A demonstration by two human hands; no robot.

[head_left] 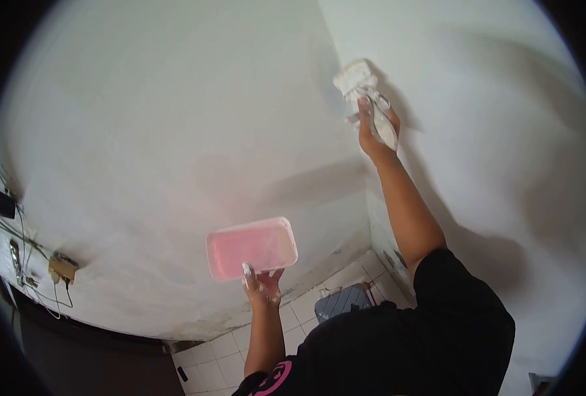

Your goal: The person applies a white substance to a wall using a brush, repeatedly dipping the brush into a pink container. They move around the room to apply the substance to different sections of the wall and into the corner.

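Note:
My right hand [375, 122] is wrapped round the handle of a wide paintbrush [357, 78], which is coated in white paint. The bristles point up and overlap the wall close to the room's corner. White smears cover the brush handle and some of my fingers. Lower and to the left, my left hand [262, 288] grips the near edge of a pink rectangular tray [250, 249], thumb on the rim and fingers underneath. A thin whitish film lines the tray's inside. Paint spots show on the left thumb and palm.
Pale walls [141, 132] meet in a corner, stained along their foot. On the white tiled floor [230, 360] stands a grey ribbed case [343, 302]. A yellowish socket box [62, 267] with cables hangs at the left, above a dark surface [95, 350].

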